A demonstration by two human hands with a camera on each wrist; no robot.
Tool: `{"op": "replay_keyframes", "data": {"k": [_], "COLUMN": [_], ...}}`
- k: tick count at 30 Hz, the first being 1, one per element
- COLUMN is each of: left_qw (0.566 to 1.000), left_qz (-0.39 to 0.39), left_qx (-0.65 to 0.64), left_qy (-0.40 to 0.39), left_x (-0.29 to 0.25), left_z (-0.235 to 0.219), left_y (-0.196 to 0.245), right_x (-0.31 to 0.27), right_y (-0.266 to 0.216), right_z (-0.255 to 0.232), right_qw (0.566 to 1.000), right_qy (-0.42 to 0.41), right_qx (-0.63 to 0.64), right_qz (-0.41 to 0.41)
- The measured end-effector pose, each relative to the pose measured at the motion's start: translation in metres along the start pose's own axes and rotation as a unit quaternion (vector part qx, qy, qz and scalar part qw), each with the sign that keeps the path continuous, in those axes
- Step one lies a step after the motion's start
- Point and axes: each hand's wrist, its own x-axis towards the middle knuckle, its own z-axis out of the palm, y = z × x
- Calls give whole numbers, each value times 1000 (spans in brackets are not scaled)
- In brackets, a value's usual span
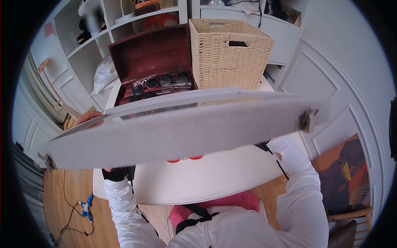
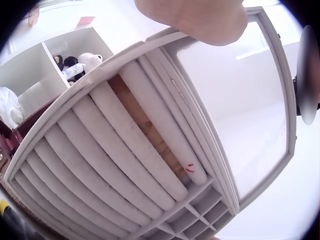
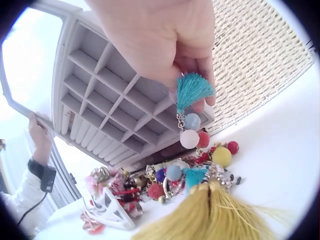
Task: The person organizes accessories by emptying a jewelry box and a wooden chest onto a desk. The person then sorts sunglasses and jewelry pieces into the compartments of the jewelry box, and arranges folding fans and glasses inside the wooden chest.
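A pale grey jewelry box with a clear-windowed lid is tilted up over the white table. My left hand grips its edge at the left; the left wrist view shows the same hand over the frame. Inside are padded rolls and square compartments. In the right wrist view, my right hand pinches a teal tassel trinket with small pompoms hanging by the compartments. Below lie mixed trinkets and a yellow tassel. The box hides most of my right hand in the head view.
A red case with sunglasses stands open at the back, beside a woven basket. Behind them are white shelves. The white table has a curved front edge; cables lie on the floor at left.
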Motion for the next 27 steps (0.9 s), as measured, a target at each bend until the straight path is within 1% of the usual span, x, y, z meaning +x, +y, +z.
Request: {"op": "replay_keyframes", "data": {"k": [1,2,3,5,6,7,8,9,10,11,13,14,15,16,17,19,20,21,22,23,24,26,27], "left_qw": [999,994,994,988,988,987,986,984,985,986,997,998,999,999,999,998,992,992,989,984,983,976,975], "left_qz": [14,50,53,100,103,93,83,96,70,43,17,13,10,-10,-16,39,69,67,71,75,73,116,116], "left_qx": [23,85,83,61,60,28,-3,77,61,45,22,19,14,20,15,50,101,100,130,163,170,185,190], "left_qy": [46,42,43,99,101,125,148,129,143,157,77,59,42,37,39,17,21,22,18,14,11,8,3], "left_x": [1,4,3,4,8,13,18,33,42,51,66,70,74,78,81,87,90,89,88,86,85,86,88], "left_z": [10,10,12,14,15,17,20,22,36,49,59,70,80,90,100,112,113,114,112,110,108,106,106], "left_y": [13,15,12,1,-3,-7,-9,9,29,46,56,56,58,58,61,70,61,59,58,57,56,53,50], "right_x": [2,8,16,22,25,37,55,55,61,61,63,60,57,52,48,33,23,12,4,-3,-5,0,3], "right_y": [-7,-7,-10,-15,-17,-15,-18,-23,8,4,15,19,9,3,3,7,16,18,21,38,48,42,39], "right_z": [1,-4,-3,-13,-18,-29,-28,-29,-29,-48,-81,-91,-107,-118,-122,-115,-100,-81,-61,-37,-16,14,26], "right_qw": [1000,1000,1000,1000,1000,1000,1000,999,992,999,997,997,991,980,982,975,964,963,962,962,960,948,938], "right_qy": [-1,-3,-3,-2,-4,-5,-8,-11,24,25,63,60,76,92,89,32,-2,-12,-23,-38,-54,-72,-86], "right_qx": [2,5,8,14,17,20,23,26,126,30,45,43,104,162,154,118,183,178,176,191,209,236,255], "right_qz": [1,4,6,9,10,12,14,15,-2,16,22,23,44,66,70,184,192,199,207,193,179,198,216]}}
